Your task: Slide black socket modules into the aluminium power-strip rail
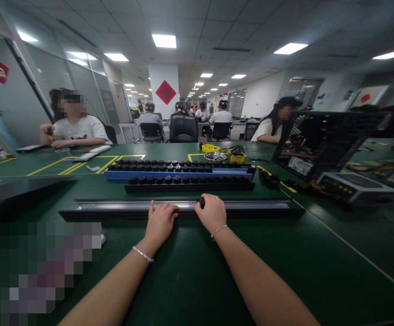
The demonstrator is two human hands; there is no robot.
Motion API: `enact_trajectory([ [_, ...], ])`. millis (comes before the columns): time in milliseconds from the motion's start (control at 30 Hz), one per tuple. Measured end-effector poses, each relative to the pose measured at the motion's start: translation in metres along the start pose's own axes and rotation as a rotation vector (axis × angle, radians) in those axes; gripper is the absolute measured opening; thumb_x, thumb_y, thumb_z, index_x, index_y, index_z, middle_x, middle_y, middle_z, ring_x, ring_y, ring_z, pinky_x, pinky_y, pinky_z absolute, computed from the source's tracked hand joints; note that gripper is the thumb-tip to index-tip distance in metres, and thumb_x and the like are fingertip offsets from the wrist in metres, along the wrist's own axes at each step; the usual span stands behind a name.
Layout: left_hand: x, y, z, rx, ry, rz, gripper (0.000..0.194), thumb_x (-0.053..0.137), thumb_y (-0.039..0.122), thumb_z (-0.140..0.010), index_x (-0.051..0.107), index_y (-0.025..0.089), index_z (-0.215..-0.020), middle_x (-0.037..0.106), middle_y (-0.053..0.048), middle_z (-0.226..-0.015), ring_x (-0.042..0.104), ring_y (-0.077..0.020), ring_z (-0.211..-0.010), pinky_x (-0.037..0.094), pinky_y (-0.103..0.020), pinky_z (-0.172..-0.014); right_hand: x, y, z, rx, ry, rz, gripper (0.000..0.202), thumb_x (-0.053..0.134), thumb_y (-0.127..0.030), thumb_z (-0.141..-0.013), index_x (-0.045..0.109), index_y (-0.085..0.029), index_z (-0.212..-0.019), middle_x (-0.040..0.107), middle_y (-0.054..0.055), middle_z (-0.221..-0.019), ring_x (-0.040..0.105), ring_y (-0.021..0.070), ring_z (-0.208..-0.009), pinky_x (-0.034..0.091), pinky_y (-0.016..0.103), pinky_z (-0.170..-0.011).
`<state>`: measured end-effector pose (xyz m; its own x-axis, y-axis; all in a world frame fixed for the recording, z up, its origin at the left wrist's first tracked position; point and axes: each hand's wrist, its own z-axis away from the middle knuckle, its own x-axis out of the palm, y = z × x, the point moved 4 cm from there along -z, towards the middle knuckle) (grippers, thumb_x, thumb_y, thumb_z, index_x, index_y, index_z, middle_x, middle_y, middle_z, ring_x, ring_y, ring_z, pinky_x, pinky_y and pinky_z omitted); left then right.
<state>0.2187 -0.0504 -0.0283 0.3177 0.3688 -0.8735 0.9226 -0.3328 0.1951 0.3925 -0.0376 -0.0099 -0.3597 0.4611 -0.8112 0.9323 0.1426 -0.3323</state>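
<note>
Pinching a small black knob-like part (201, 202) between the fingertips of my right hand (212, 213), I hold it at the top edge of a long black rail with a silvery channel (122, 206) that lies across the green table (197, 271) in front of me. My left hand (161, 222) rests flat on the same rail just beside, fingers (170, 209) lying close together and pressing it down. Done well, as I judge it, this calls for the left hand keeping the rail from sliding while the right sets the part squarely into the channel.

Just beyond the rail sits a black tray (190, 183) holding one row of the same dark round parts, and behind it a blue-edged tray (180, 170) with more rows of them. Farther back stand small yellow bins (210, 148) and a shallow metal dish (215, 156); their contents are too small to tell. An open computer case (322, 140) stands to the right. Other people sit at the far edges of the table.
</note>
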Motion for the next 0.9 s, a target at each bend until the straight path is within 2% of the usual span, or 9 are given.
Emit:
enact_trajectory([
  [200, 0.0, -0.001, -0.001, -0.019, 0.005, -0.001, 0.019, 0.049, 0.024, -0.084, 0.062, 0.03, -0.097, 0.067, 0.0, -0.096, 0.056, -0.021, -0.098, 0.012, -0.056, -0.107, -0.004, 0.006, -0.001, 0.041, 0.045, 0.019, 0.012, 0.047, -0.026, -0.076, 0.057, -0.02, -0.079, 0.064, 0.006, -0.083, 0.052, 0.0202, -0.083, 0.033, 0.032, -0.075],
  [400, -0.001, -0.001, -0.001, -0.022, 0.018, 0.004, 0.019, 0.05, 0.025, -0.084, 0.062, 0.03, -0.098, 0.067, 0.0, -0.097, 0.056, -0.0218, -0.098, 0.014, -0.056, -0.106, -0.004, 0.012, -0.004, 0.064, 0.019, 0.013, 0.014, 0.049, -0.032, -0.077, 0.056, -0.021, -0.081, 0.064, 0.005, -0.086, 0.052, 0.0205, -0.085, 0.032, 0.032, -0.075],
  [900, 0.0, -0.004, -0.001, -0.017, 0.053, -0.01, 0.018, 0.052, 0.027, -0.083, 0.064, 0.029, -0.096, 0.067, 0.0, -0.096, 0.057, -0.0206, -0.095, 0.023, -0.048, -0.102, 0.0, 0.021, -0.006, 0.135, 0.038, 0.052, 0.02, 0.051, -0.037, -0.075, 0.054, -0.018, -0.082, 0.062, 0.008, -0.086, 0.053, 0.0225, -0.089, 0.033, 0.033, -0.077],
])
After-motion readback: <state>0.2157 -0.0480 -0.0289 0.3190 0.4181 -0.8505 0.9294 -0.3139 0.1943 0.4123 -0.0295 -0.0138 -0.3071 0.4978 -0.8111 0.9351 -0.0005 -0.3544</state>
